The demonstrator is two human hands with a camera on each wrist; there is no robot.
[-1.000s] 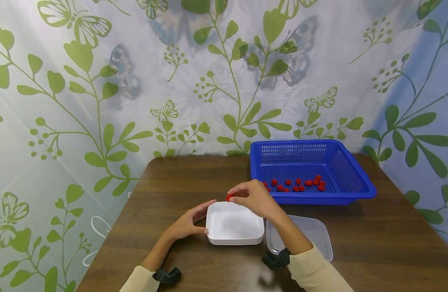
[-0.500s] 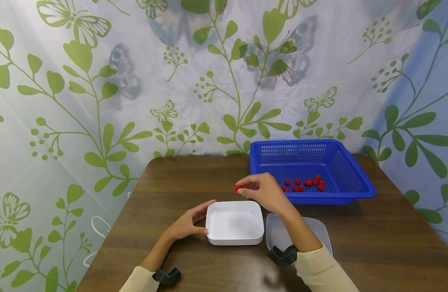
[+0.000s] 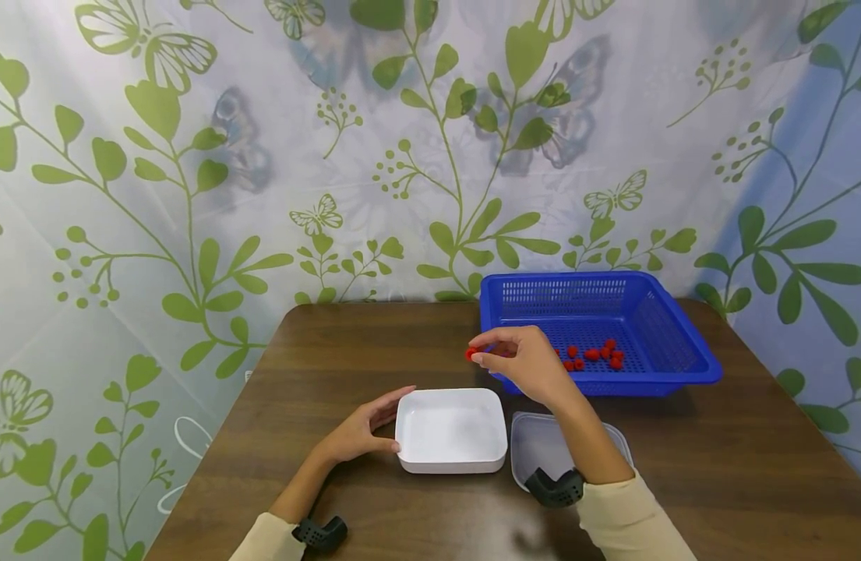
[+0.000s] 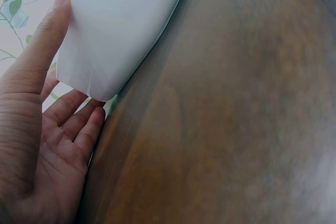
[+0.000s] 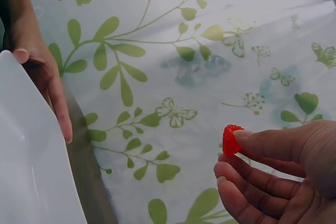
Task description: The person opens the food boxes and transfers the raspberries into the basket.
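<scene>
My right hand (image 3: 531,362) pinches a red raspberry (image 5: 231,139) between thumb and fingertips. It is raised behind and to the right of the white container (image 3: 451,470), by the near left corner of the blue basket (image 3: 612,376). The raspberry sticks out left of the fingertips in the head view. My left hand (image 3: 363,428) holds the container's left side, the thumb at the near corner and the fingers along the far part. In the left wrist view, the thumb lies against the white wall. Several red raspberries (image 3: 592,354) lie in the basket; my right hand hides some of its left part.
A clear plastic lid (image 3: 538,452) lies on the brown wooden table (image 3: 360,343) right of the container, partly under my right forearm. Behind the table hangs a leaf-and-butterfly patterned curtain (image 3: 374,156).
My right hand has moved up and right, from above the container's far rim to the basket's left corner, with the raspberry still pinched. The left hand and container have stayed in place.
</scene>
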